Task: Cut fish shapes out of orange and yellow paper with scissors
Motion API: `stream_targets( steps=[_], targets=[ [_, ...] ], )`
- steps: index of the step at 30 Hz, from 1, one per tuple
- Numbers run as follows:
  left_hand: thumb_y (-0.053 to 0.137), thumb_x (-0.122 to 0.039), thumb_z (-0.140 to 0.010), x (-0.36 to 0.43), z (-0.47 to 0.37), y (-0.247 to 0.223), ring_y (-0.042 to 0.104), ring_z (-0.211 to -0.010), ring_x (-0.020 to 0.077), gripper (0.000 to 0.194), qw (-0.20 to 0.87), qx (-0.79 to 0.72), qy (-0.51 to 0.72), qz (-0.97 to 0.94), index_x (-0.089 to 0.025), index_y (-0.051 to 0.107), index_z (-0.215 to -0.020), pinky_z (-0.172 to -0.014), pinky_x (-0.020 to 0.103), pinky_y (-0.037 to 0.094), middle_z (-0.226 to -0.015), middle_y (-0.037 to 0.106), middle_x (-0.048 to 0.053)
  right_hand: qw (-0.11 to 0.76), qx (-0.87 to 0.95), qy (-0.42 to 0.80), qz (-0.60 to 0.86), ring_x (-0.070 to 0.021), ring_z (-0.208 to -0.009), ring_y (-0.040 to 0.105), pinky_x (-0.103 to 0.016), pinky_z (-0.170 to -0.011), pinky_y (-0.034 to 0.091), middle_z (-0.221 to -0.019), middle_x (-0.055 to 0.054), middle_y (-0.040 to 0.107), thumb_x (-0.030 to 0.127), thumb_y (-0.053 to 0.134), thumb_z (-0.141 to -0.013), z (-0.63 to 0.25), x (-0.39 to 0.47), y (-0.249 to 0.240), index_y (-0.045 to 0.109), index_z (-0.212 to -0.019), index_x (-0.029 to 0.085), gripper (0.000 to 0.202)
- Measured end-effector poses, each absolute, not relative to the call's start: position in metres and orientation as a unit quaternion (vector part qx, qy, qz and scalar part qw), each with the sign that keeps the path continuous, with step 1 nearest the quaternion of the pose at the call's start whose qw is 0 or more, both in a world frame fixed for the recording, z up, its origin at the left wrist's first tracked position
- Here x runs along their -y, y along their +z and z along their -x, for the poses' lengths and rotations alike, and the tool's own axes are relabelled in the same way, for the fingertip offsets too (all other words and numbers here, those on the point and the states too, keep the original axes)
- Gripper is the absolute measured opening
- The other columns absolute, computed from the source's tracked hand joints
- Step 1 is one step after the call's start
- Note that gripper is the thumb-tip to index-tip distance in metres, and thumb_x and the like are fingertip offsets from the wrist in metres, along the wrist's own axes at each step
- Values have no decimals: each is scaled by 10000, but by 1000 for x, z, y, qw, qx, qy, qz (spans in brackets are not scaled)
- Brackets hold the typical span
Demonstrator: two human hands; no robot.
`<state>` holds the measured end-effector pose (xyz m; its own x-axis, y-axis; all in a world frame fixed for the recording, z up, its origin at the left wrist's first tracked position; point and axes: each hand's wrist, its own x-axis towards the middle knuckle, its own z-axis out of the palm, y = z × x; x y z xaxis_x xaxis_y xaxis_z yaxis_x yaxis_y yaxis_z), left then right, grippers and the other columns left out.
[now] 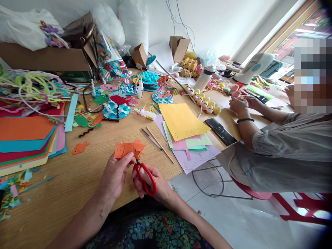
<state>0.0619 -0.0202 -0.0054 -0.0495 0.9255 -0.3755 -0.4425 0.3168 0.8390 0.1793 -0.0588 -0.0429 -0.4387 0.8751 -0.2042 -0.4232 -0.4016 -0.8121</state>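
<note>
My left hand [118, 173] pinches a piece of orange paper [124, 149] with a fish outline drawn on it, holding it above the table's front edge. In my right hand [153, 181] is a pair of red-handled scissors [151, 188], its dark blades meeting the paper's right end. How far the blades are apart is hard to see. A cut-out orange paper fish [80, 148] lies on the table to the left. Beyond my hands are a pen [152, 139] and a thin wooden stick [160, 145].
Stacked coloured paper [26, 128] and paper scraps [15, 193] lie left. Yellow paper [183, 119] and a phone [220, 131] are to the right. Fish decorations [116, 109] and glue bottles [140, 90] stand behind. A person [272, 145] sits at right, hands on small items.
</note>
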Motion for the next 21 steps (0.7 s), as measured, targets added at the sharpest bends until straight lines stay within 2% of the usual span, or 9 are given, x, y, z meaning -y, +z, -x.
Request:
stream_targets(
  steps=[12, 21],
  targets=[
    [723, -268, -603, 27, -68, -9, 523, -443, 102, 187, 651, -493, 517, -257, -170, 566, -635, -446, 234, 416, -546, 600, -47, 426, 359, 760, 335, -54, -367, 440, -167, -357, 274, -521, 49, 508, 639, 575, -757, -177, 60, -44, 589, -835, 136, 509],
    [753, -240, -612, 29, -74, -13, 496, -431, 73, 194, 657, -469, 545, -227, -175, 571, -630, -433, 190, 404, -511, 568, -68, 435, 393, 738, 334, -55, -363, 424, -181, -368, 273, -519, 49, 500, 655, 531, -780, -178, 59, -48, 598, -845, 141, 523]
  ],
)
